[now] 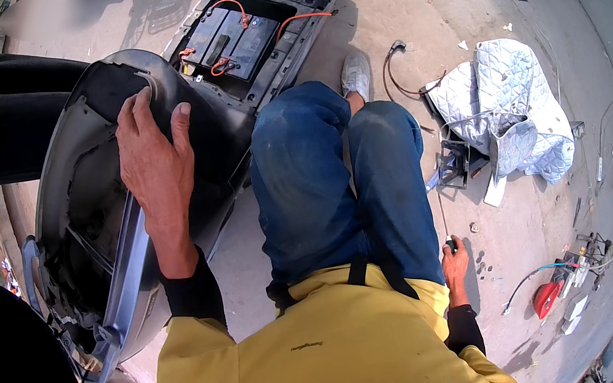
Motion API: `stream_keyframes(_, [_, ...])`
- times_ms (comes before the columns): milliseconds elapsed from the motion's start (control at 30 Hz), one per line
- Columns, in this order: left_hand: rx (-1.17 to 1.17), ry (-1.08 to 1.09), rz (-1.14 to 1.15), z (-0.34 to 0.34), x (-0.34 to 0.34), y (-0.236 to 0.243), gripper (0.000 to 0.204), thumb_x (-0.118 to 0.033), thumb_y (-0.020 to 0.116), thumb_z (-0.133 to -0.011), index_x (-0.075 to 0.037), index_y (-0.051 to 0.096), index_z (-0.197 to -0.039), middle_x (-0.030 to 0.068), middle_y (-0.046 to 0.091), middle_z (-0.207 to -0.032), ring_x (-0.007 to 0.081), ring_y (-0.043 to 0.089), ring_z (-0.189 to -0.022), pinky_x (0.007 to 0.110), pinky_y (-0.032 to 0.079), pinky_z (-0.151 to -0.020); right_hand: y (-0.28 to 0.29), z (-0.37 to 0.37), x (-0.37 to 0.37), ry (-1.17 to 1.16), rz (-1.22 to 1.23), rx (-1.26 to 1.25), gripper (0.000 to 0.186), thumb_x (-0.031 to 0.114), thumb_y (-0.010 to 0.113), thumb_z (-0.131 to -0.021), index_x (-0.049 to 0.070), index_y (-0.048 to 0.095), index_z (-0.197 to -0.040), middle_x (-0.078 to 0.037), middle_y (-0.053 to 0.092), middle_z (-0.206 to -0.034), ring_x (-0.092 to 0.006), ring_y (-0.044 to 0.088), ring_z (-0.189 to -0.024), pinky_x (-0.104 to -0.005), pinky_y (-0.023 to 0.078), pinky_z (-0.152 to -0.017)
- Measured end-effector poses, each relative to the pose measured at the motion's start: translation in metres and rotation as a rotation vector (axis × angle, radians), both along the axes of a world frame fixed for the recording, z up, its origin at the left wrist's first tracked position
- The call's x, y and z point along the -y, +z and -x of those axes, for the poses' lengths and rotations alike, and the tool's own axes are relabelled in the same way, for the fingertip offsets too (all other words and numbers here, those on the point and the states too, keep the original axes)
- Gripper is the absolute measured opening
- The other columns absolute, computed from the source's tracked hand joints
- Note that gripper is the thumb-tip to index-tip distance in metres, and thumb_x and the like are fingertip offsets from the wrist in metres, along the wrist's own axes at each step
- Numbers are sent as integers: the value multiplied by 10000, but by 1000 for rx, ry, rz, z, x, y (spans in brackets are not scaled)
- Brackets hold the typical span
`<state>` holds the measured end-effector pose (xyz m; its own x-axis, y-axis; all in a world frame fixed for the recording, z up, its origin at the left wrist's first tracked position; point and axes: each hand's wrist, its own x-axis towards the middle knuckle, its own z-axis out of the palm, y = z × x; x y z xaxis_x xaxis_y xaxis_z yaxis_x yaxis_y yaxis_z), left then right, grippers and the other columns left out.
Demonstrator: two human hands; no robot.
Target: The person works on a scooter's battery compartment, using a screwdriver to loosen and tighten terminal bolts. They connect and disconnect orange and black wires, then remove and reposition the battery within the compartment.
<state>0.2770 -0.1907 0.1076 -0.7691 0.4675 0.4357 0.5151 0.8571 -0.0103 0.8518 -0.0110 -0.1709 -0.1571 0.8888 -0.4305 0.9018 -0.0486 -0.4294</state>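
Observation:
My left hand (154,155) lies on the edge of the scooter's dark body shell (203,120), fingers stretched out and thumb apart, holding nothing. Below its wrist runs a silver-blue side trim (128,280) beside the open hollow of the shell. Farther ahead, a black battery pack (233,43) with red-orange wires sits in the scooter's floor compartment. Low by my right leg, my right hand (456,268) is closed round the dark handle of a screwdriver (450,242). Its thin shaft points away from me over the ground.
A silver quilted cover (518,110) lies crumpled on the concrete at right, beside a black metal bracket (459,166). A brown cable (390,70) curls near my shoe (356,75). Nearer right are a red lamp-like part (548,298) and wiring. More parts line the far right edge.

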Motion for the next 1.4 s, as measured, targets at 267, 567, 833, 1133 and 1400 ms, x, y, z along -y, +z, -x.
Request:
stream_keyframes(267, [-107,162,238,-1,-26,-16,550,-473,659,-984,-150,567,-1419,93,715,-1136,299,711,-971,424,565,-738,-53,130,-114,197,-186,-149,493,84,596,-939,68,547,-1430,-212,592,-1282,-398,578,-1202,-448,449,-1054])
stream_keyframes(567, [-116,168,234,4,-31,-19,584,-422,728,-945,-147,558,-1432,93,706,-1123,308,702,-939,421,546,-762,-109,240,-211,418,-259,19,508,151,653,-941,101,559,-1437,-195,576,-1354,-387,556,-1255,-485,459,-1034])
stream_keyframes(833, [-52,255,232,4,-32,-21,628,-381,786,-903,-143,563,-1439,108,714,-1140,301,713,-977,409,543,-827,-33,481,-249,759,-441,-557,528,228,735,-917,44,566,-1382,-209,508,-1471,-422,545,-1285,-471,467,-1083])
stream_keyframes(1133, [-86,118,164,12,-24,-24,664,-403,817,-860,-118,586,-1414,90,707,-1082,274,697,-961,362,538,-788,28,609,-224,969,-345,-354,282,325,610,-1013,53,680,-1047,-137,712,-1020,-352,662,-1019,-469,499,-881])
stream_keyframes(1400, [-82,116,146,10,-16,-23,690,-438,816,-843,-115,600,-1412,80,702,-1108,252,689,-957,349,534,-792,100,598,-159,836,-24,-721,326,304,558,-1063,13,693,-1001,-135,714,-850,-285,683,-820,-384,518,-789])
